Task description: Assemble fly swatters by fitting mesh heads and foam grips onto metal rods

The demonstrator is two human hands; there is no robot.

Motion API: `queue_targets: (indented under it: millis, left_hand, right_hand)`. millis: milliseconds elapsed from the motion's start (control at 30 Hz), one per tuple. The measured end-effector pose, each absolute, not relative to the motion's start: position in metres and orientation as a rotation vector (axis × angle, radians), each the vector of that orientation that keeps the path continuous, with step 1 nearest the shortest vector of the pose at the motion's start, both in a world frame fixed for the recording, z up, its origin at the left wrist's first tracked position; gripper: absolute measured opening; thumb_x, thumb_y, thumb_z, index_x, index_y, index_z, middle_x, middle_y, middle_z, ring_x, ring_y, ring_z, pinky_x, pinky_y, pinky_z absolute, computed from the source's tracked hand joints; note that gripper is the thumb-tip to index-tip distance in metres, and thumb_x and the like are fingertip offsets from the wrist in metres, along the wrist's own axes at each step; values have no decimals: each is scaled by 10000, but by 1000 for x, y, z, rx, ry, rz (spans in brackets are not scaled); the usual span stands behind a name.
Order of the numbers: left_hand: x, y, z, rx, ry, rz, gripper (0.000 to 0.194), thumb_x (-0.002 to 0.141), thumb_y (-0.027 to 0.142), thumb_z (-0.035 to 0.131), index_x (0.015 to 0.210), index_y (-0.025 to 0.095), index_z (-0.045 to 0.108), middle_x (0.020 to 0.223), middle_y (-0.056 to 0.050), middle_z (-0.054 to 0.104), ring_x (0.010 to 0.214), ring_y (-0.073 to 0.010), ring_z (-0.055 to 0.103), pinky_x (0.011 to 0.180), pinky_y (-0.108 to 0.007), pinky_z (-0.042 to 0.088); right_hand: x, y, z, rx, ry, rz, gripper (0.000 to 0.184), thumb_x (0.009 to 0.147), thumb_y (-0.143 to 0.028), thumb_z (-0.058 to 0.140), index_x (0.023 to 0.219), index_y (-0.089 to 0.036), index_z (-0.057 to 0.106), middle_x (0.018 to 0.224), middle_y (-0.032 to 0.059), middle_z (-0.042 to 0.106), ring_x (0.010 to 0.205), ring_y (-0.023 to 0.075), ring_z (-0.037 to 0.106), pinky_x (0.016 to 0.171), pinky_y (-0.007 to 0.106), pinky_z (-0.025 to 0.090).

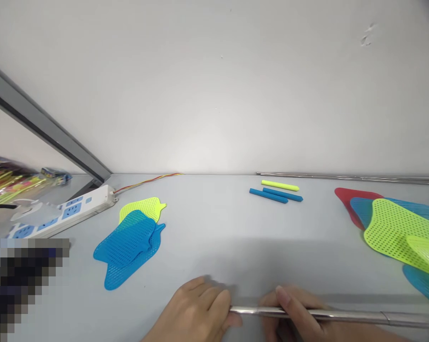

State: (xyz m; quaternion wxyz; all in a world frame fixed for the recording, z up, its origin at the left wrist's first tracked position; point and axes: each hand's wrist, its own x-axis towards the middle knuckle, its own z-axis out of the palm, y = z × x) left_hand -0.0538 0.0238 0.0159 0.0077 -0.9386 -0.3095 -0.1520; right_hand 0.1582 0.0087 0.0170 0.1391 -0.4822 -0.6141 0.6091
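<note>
A shiny telescopic metal rod (357, 316) lies level across the bottom right, running out past the right edge. My left hand (196, 311) is closed around its left end, so that tip is hidden. Further along, my right hand (293, 313) pinches the rod between thumb and fingers. Beyond my hands on the tabletop rest two blue plastic tubes (267, 195) and a yellow plastic tube (280, 185), each with one tapered end. To the left are blue perforated fly swatter heads (129, 242), partly over a yellow swatter head (143, 207).
Several more swatter heads (392, 232) in yellow, blue and red overlap at the right. Thin metal rods (342, 177) lie along the wall. A white power strip (89, 204) with a red-yellow wire (146, 182) is at left, near a grey metal post (54, 128) and bagged colourful items (11, 183).
</note>
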Motion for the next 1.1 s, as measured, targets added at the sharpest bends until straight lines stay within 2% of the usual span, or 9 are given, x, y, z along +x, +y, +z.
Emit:
queue_targets:
  millis: [467, 700, 933, 1100]
  left_hand:
    - [-49, 22, 17, -2919, -983, -481, 370, 920, 266, 226, 580, 186, 348, 465, 33, 479, 382, -99, 421, 412, -227, 323]
    - [-48, 21, 14, -2894, -954, -539, 395, 923, 293, 201, 570, 185, 341, 445, 41, 454, 358, -89, 383, 399, -229, 317]
    - [-51, 23, 15, -2920, -972, -557, 379, 922, 290, 208, 582, 188, 343, 451, 35, 479, 366, -96, 421, 392, -225, 337]
    - [-53, 24, 17, -2950, -1019, -591, 379, 918, 310, 228, 581, 191, 354, 460, 28, 488, 376, -92, 430, 396, -207, 344]
  right_hand:
    - [157, 9, 17, -1406, -1802, 1749, 562, 861, -501, 195, 692, -221, 651, 746, 14, 601, 694, 155, 541, 717, 249, 432]
    - [157, 7, 14, -1441, -1788, 1762, 585, 849, -539, 161, 725, -220, 635, 766, 19, 584, 721, 156, 539, 741, 263, 424]
    - [160, 12, 23, -1355, -1886, 1775, 703, 796, -634, 128, 797, -167, 653, 784, 66, 570, 733, 171, 543, 786, 302, 417]
    - [155, 11, 24, -1458, -1653, 1909, 647, 793, -631, 196, 767, -171, 650, 801, 63, 580, 767, 178, 548, 799, 314, 401]
